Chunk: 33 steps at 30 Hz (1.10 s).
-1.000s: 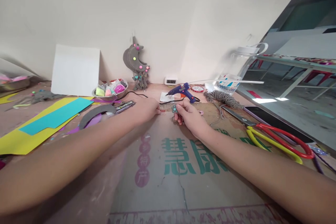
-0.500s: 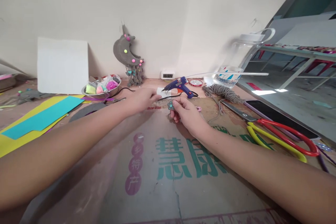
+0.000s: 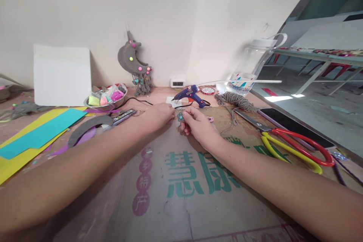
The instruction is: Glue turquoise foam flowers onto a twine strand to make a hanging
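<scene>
Between the thumb and fingers of my right hand (image 3: 198, 123) is a small grey piece with teal dots (image 3: 180, 116), held just above the cardboard sheet (image 3: 159, 204). My left hand (image 3: 160, 116) is close by on its left, back of the hand up. Its fingers are bent together, and what they hold, if anything, is hidden. Behind both hands a blue glue gun (image 3: 188, 92) lies with its nozzle pointing left, over a white paper piece (image 3: 173, 101). A small pink ring-shaped piece (image 3: 210, 119) lies right of my right hand.
Scissors (image 3: 266, 126), a phone (image 3: 295, 126) and grey yarn (image 3: 238, 101) lie at right, near a clear bottle (image 3: 246, 68). At left are a metal dish (image 3: 113, 104), coloured sheets (image 3: 42, 132) and a grey crescent (image 3: 85, 128). A decorated grey moon (image 3: 127, 58) hangs on the wall.
My left hand has moved right and down, closer to the grey piece, and its fingers have drawn together. My right hand keeps its hold. The view has shifted slightly.
</scene>
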{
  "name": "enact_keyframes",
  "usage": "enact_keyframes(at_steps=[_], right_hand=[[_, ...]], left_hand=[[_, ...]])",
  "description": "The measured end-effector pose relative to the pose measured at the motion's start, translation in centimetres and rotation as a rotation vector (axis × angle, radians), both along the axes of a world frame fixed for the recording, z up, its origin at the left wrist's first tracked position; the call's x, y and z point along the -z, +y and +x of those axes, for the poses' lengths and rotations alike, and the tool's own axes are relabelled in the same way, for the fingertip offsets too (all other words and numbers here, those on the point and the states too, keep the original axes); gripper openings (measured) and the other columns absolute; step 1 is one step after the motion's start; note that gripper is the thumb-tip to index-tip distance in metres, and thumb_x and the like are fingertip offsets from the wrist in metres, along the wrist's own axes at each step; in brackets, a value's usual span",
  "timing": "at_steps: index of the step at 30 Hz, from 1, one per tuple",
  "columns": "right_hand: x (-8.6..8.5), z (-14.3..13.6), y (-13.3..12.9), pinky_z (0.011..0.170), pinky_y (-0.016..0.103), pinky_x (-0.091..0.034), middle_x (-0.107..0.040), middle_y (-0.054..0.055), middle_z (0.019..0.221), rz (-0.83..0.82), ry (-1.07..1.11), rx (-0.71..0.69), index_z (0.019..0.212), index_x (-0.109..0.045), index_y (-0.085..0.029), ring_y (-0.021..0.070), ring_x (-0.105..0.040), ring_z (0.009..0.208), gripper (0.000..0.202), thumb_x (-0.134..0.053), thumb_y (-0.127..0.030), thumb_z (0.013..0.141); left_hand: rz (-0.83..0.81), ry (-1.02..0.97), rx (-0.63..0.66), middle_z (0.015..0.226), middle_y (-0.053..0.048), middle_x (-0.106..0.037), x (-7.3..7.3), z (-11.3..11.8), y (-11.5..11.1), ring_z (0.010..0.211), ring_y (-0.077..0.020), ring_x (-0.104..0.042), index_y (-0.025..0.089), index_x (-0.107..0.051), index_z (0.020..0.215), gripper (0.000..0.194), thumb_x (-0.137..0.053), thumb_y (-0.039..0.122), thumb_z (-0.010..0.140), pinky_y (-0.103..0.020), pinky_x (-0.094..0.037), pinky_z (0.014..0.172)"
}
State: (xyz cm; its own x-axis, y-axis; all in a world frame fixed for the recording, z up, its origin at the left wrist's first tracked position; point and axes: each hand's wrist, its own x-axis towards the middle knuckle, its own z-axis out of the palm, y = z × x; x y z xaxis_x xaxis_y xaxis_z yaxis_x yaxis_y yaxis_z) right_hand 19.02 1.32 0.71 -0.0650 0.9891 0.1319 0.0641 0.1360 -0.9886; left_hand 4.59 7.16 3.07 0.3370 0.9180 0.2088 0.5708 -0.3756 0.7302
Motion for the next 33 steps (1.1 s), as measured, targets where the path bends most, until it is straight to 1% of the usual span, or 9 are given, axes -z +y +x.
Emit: enact_keyframes(at_steps=[5,8,10,13,16,19,21,26,33], right_hand=[[0.0,0.1,-0.1,0.04,0.017,-0.033,-0.05,-0.006,0.051,0.009,-0.001,0.006,0.078,-0.042,-0.02,0.0068,-0.042,0.04,0.015,-0.043,-0.033,0.084],[-0.1,0.0,-0.1,0.04,0.017,-0.032,-0.049,-0.006,0.05,0.019,-0.024,0.01,0.076,-0.042,-0.019,0.0066,-0.041,0.04,0.016,-0.043,-0.034,0.084],[-0.1,0.0,-0.2,0.04,0.018,-0.032,-0.049,-0.006,0.05,0.031,-0.036,0.015,0.075,-0.041,-0.019,0.0065,-0.041,0.039,0.018,-0.044,-0.034,0.083],[-0.3,-0.1,-0.3,0.04,0.018,-0.032,-0.048,-0.006,0.05,0.051,-0.05,0.016,0.075,-0.041,-0.02,0.0069,-0.04,0.039,0.017,-0.043,-0.035,0.083],[-0.5,-0.2,-0.6,0.041,0.019,-0.032,-0.048,-0.007,0.05,0.077,-0.079,0.012,0.075,-0.041,-0.02,0.0073,-0.04,0.04,0.017,-0.043,-0.034,0.083],[-0.6,-0.3,-1.0,0.042,0.019,-0.032,-0.049,-0.006,0.052,0.111,-0.137,-0.018,0.076,-0.043,-0.02,0.0076,-0.041,0.042,0.018,-0.045,-0.036,0.083],[-0.6,-0.5,-1.5,0.043,0.02,-0.033,-0.05,-0.005,0.055,0.124,-0.185,-0.049,0.077,-0.045,-0.019,0.0077,-0.041,0.043,0.02,-0.045,-0.038,0.084],[-0.4,-1.0,-2.7,0.046,0.02,-0.035,-0.052,-0.004,0.059,0.17,-0.281,-0.114,0.081,-0.048,-0.019,0.0082,-0.044,0.048,0.02,-0.046,-0.038,0.085],[-0.8,-1.7,-3.5,0.049,0.021,-0.037,-0.053,-0.003,0.061,0.183,-0.373,-0.166,0.081,-0.051,-0.019,0.0088,-0.045,0.05,0.02,-0.047,-0.038,0.085]], left_hand=[[0.222,0.127,0.018,0.065,0.002,-0.043,-2.7,-2.9,-1.4,0.068,-0.0128,-0.04,0.017,-0.048,0.067,0.012,-0.045,0.016,0.079,-0.024,-0.028,0.066],[0.262,0.177,0.024,0.065,0.001,-0.042,-5.2,-4.1,-5.4,0.067,-0.014,-0.042,0.017,-0.046,0.067,0.027,-0.035,0.03,0.087,-0.024,-0.03,0.063],[0.146,0.239,0.295,0.067,0.0,-0.049,-6.6,-4.4,-9.2,0.068,-0.015,-0.047,0.019,-0.052,0.071,0.032,-0.032,0.038,0.087,-0.024,-0.035,0.062],[-0.033,0.275,0.754,0.086,0.001,-0.06,-7.3,-4.4,-13.5,0.076,-0.0144,-0.054,0.026,-0.059,0.095,0.024,-0.055,0.041,0.076,-0.022,-0.04,0.065],[-0.031,0.162,0.554,0.084,0.001,-0.063,-5.9,-4.6,-13.0,0.074,-0.0131,-0.056,0.025,-0.063,0.088,0.022,-0.048,0.039,0.081,-0.022,-0.041,0.064],[0.049,0.116,0.145,0.071,0.0,-0.061,-3.2,-5.3,-9.7,0.069,-0.0149,-0.055,0.019,-0.063,0.078,0.034,-0.042,0.046,0.082,-0.024,-0.04,0.06],[0.099,0.027,0.002,0.076,-0.002,-0.062,-1.4,-5.6,-8.0,0.074,-0.0162,-0.055,0.017,-0.063,0.083,0.039,-0.039,0.047,0.083,-0.025,-0.041,0.062],[0.023,-0.145,0.039,0.094,-0.004,-0.065,1.0,-5.7,-8.0,0.087,-0.0166,-0.057,0.018,-0.064,0.093,0.041,-0.032,0.043,0.087,-0.026,-0.044,0.075],[0.008,-0.113,0.106,0.089,-0.001,-0.065,0.6,-5.3,-9.0,0.078,-0.0149,-0.056,0.019,-0.063,0.095,0.031,-0.043,0.04,0.083,-0.025,-0.041,0.067]])
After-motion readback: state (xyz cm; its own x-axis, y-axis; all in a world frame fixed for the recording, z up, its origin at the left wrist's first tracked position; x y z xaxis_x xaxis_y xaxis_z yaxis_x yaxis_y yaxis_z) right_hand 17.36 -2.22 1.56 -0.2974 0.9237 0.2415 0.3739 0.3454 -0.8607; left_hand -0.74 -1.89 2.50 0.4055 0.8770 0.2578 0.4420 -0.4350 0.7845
